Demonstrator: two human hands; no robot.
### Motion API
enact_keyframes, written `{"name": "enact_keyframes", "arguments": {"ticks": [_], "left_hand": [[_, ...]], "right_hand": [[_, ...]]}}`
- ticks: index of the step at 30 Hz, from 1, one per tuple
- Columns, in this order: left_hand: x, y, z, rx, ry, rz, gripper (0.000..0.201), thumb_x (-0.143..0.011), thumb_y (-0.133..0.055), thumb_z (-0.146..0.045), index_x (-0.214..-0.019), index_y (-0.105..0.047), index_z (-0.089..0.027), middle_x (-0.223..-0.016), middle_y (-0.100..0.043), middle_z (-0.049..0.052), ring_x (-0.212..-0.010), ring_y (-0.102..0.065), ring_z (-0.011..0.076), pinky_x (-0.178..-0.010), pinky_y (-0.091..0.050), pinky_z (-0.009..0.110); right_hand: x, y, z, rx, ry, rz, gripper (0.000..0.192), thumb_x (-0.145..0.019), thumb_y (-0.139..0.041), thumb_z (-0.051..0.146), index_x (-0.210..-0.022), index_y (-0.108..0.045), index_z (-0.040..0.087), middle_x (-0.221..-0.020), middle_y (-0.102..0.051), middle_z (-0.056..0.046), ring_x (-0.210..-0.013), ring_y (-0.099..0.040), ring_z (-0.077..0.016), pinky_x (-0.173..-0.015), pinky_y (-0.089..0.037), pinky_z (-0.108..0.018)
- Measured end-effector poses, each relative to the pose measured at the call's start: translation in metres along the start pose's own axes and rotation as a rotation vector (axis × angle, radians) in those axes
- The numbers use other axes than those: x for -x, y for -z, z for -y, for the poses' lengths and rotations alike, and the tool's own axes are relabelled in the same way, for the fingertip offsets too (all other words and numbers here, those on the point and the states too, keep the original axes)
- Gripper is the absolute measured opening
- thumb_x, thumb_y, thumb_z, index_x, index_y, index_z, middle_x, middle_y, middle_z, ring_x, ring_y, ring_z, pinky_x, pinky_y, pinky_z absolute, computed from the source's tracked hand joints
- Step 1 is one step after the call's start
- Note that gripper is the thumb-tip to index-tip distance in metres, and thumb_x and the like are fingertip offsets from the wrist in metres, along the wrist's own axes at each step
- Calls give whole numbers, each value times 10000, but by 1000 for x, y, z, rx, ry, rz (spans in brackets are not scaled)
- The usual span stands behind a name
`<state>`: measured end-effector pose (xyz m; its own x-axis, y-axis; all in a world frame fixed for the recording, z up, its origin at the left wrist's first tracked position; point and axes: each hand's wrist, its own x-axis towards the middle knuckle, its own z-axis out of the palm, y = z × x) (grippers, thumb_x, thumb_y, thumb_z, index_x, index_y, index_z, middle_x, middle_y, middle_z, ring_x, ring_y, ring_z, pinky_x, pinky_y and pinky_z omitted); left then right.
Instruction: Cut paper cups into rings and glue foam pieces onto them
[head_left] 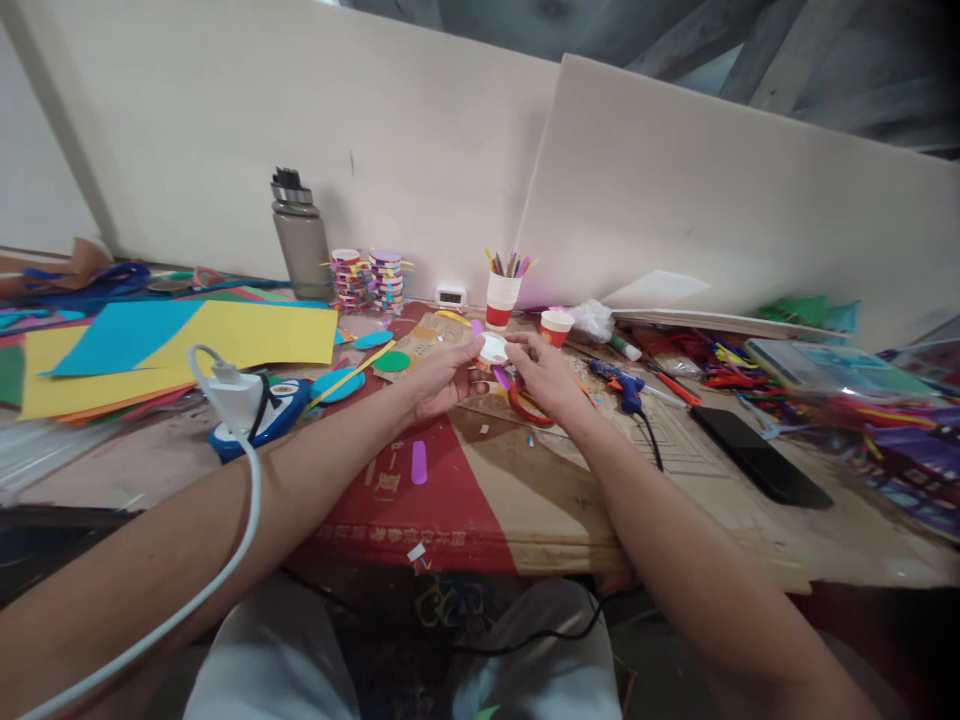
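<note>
Between my two hands is a white round craft piece [493, 348], which looks like the end of a paper cup, with purple paper strips sticking out above and below it. The fingers of my left hand [448, 378] close on its left side. My right hand [546, 375] grips its right edge with thumb and fingertips; its underside is hidden. Below my right hand an orange-red curved strip [529, 408] shows. A loose purple paper strip [419, 463] lies nearer to me on the red and brown cardboard [480, 520].
Behind stand a cup of coloured sticks [503, 295], a paper cup [556, 326], decorated cup stacks [387, 282] and a bottle [301, 240]. A glue gun [621, 384] and phone [757, 458] lie right. Coloured paper [262, 335] and a cabled plug [238, 400] are left.
</note>
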<state>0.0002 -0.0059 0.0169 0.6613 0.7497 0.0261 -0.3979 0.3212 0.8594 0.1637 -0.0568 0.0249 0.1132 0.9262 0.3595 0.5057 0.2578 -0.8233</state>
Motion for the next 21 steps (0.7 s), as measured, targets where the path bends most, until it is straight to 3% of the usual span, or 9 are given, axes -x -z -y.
{"name": "enact_keyframes", "arguments": {"ticks": [3, 7, 13, 21], "left_hand": [[-1, 0, -1, 8, -21, -30, 250, -889, -633, -324, -1035, -656, -123, -910, -716, 101, -621, -625, 109, -500, -471, 196], [-1, 2, 0, -11, -56, -36, 282, -849, -686, -360, -999, -658, -123, -866, -709, 89, -613, -614, 101, -505, -467, 188], [0, 0, 2, -78, -94, -27, 265, -804, -740, -323, -933, -665, -104, -813, -690, 72, -626, -608, 97, -535, -479, 190], [3, -5, -1, -69, -76, -41, 197, -816, -721, -254, -910, -662, -92, -772, -669, 56, -608, -578, 89, -532, -453, 189]], "right_hand": [[3, 2, 6, 81, 133, 29, 380, -860, -544, 348, -1169, -641, 149, -908, -669, -59, -738, -587, -148, -689, -470, -277], [6, 1, 12, 184, 197, 25, 360, -810, -596, 258, -1148, -682, 166, -959, -702, -59, -804, -603, -158, -735, -473, -279], [7, -4, 8, 173, 190, 7, 349, -760, -606, 174, -1099, -687, 168, -951, -725, -55, -736, -614, -143, -694, -481, -270], [6, -8, 4, 49, 126, -39, 300, -720, -638, 167, -1020, -637, 150, -967, -698, -69, -801, -632, -153, -735, -516, -294]]}}
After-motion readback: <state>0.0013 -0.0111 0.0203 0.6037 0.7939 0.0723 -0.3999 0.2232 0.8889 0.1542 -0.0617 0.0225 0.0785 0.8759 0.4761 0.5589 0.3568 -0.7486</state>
